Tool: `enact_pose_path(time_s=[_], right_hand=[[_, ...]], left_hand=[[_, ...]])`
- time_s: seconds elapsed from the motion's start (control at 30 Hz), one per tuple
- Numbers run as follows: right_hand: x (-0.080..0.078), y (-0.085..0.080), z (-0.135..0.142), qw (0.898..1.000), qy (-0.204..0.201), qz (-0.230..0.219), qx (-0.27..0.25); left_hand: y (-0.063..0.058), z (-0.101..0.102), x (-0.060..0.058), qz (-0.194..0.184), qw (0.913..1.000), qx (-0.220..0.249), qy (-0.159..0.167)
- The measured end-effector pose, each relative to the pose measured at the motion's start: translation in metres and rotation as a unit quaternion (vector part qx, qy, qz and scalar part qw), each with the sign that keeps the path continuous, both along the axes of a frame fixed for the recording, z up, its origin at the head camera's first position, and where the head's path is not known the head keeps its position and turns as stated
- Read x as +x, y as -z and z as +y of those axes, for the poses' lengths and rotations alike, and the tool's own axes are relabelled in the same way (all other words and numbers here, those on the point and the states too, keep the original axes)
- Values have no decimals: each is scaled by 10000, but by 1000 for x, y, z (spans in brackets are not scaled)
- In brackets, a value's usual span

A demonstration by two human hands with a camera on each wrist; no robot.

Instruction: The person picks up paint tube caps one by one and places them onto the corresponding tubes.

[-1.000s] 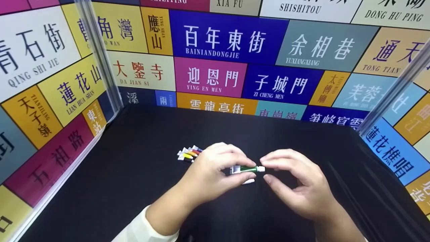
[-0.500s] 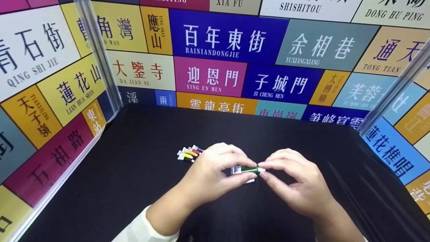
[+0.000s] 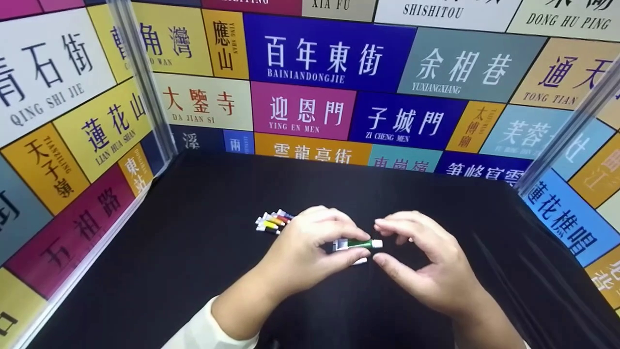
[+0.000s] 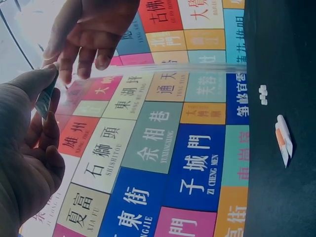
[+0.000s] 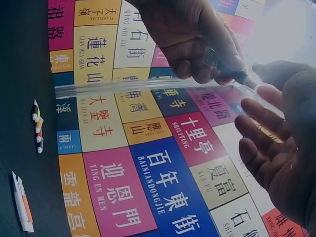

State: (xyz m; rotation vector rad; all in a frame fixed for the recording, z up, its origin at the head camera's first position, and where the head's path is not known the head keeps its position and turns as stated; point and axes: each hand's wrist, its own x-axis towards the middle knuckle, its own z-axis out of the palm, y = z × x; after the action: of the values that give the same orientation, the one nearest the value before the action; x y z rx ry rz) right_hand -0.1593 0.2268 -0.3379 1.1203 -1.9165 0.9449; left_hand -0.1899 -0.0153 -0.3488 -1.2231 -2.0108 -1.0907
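Note:
In the head view my left hand (image 3: 315, 247) pinches a small green paint tube (image 3: 357, 244) between thumb and fingers. Its white cap (image 3: 377, 243) points right. My right hand (image 3: 424, 257) is spread just beyond the cap, thumb and fingers apart from it. From the left wrist, the tube (image 4: 45, 98) is a dark sliver under the thumb, with my right hand (image 4: 94, 34) above. From the right wrist, my left hand (image 5: 192, 39) holds the tube, partly hidden by its fingers, and my right hand (image 5: 281, 133) is open beside it.
Several coloured paint tubes (image 3: 271, 222) lie left of my left hand on the black cloth (image 3: 218, 194). Orange-and-white tubes (image 4: 283, 140) and small white pieces (image 4: 263, 95) also lie there. Panels printed with place names (image 3: 329, 53) enclose the table's back and sides.
My right fingers closed on the tube's white cap half a second ago, and now they have parted and let it go. The left hand and green paint tube stay in place.

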Motion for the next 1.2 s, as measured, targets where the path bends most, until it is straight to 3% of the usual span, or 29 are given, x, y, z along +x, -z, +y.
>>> enact_pose_path(time_s=[0.43, 0.73, 0.97, 1.2], right_hand=[[1, -4, -6, 9987, -359, 322, -144], [-1, 0, -3, 9994, -210, 266, -98], [-2, 3, 0, 9998, 174, 100, 24], [-3, 3, 1, 9996, 206, 126, 163]], left_hand=[[1, 1, 0, 57, 9999, 136, 2], [1, 0, 0, 128, 9998, 136, 7], [3, 1, -1, 127, 9998, 109, 85], [2, 2, 0, -124, 9997, 115, 166]])
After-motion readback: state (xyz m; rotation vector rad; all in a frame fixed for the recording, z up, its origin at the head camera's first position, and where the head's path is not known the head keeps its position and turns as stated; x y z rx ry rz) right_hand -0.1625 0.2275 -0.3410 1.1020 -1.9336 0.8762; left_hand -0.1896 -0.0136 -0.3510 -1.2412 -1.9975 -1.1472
